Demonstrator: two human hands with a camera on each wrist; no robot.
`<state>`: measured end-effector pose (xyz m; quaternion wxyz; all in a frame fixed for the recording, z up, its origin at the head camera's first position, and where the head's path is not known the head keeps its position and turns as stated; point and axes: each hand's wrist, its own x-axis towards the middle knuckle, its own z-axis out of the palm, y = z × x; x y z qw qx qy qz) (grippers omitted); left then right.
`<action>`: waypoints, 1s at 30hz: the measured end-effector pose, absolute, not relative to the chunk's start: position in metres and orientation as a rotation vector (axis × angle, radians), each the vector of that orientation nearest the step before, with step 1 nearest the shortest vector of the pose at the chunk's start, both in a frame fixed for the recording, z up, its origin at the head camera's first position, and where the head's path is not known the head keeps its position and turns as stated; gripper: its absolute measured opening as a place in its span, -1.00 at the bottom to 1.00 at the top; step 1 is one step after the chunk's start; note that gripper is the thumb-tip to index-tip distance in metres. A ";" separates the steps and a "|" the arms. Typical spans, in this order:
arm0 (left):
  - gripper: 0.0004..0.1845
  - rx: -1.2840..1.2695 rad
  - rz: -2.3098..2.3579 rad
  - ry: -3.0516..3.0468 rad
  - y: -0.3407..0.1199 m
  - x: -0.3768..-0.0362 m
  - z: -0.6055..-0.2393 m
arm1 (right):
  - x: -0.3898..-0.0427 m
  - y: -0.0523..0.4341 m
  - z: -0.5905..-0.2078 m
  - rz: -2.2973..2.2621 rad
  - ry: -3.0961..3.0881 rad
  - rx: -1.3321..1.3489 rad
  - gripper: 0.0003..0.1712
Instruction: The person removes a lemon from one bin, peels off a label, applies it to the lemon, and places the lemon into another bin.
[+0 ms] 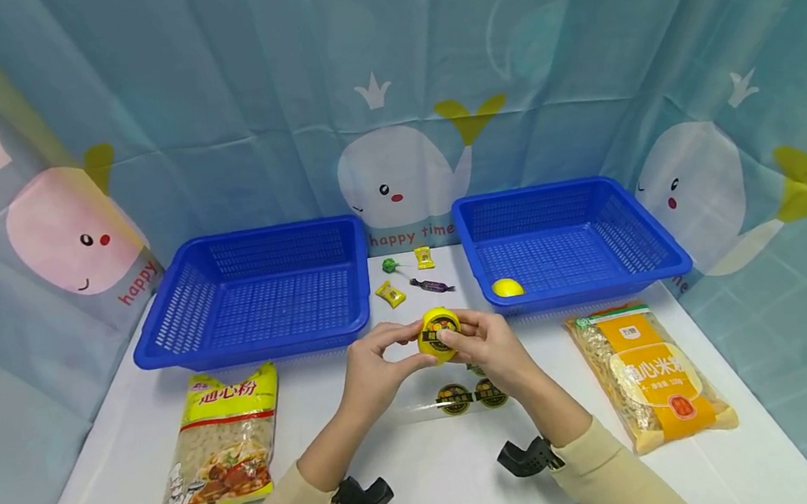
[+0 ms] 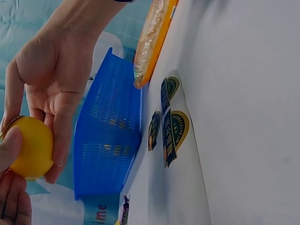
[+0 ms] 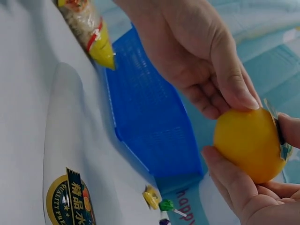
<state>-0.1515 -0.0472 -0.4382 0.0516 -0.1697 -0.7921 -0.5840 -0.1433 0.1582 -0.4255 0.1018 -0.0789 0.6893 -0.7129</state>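
Note:
Both hands hold a yellow lemon (image 1: 438,314) between them, above the middle of the table. My left hand (image 1: 376,369) pinches its left side with thumb and fingers. From the other side my right hand (image 1: 494,348) grips it, fingers beneath and thumb (image 3: 290,130) pressing a dark round label (image 1: 432,332) on the face toward me. In the right wrist view one edge of the label stands off the lemon's skin. Below the hands lies a clear strip of stickers (image 1: 455,399), partly covered by the right hand. Another lemon (image 1: 507,287) sits in the right basket.
Blue baskets stand at back left (image 1: 274,310) and back right (image 1: 561,245). Between them lie a green lollipop (image 1: 390,265), yellow-wrapped candies (image 1: 390,294) and a purple-wrapped candy (image 1: 433,285). Pasta bags flank the arms, yellow (image 1: 219,447) at left, orange (image 1: 653,373) at right.

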 end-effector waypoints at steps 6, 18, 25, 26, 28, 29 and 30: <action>-0.47 -0.508 -1.799 -2.398 -0.047 -0.150 -0.438 | -0.142 0.157 -0.424 -2.111 2.027 -0.250 -0.40; -0.46 -0.499 -1.802 -2.380 -0.045 -0.149 -0.437 | -0.145 0.151 -0.426 -2.085 2.081 -0.172 -0.41; -0.46 -0.520 -1.746 -2.367 -0.042 -0.146 -0.439 | -0.148 0.148 -0.432 -2.026 2.178 -0.150 -0.53; -0.46 -0.522 -1.743 -2.363 -0.042 -0.146 -0.440 | -0.148 0.148 -0.433 -2.021 2.189 -0.150 -0.55; -0.46 -0.531 -1.741 -2.351 -0.041 -0.145 -0.441 | -0.148 0.147 -0.433 -2.021 2.193 -0.149 -0.57; -0.46 -0.535 -1.740 -2.348 -0.041 -0.145 -0.441 | -0.148 0.146 -0.433 -2.025 2.190 -0.148 -0.58; -0.46 -0.540 -1.743 -2.344 -0.041 -0.146 -0.441 | -0.148 0.146 -0.433 -2.031 2.184 -0.144 -0.58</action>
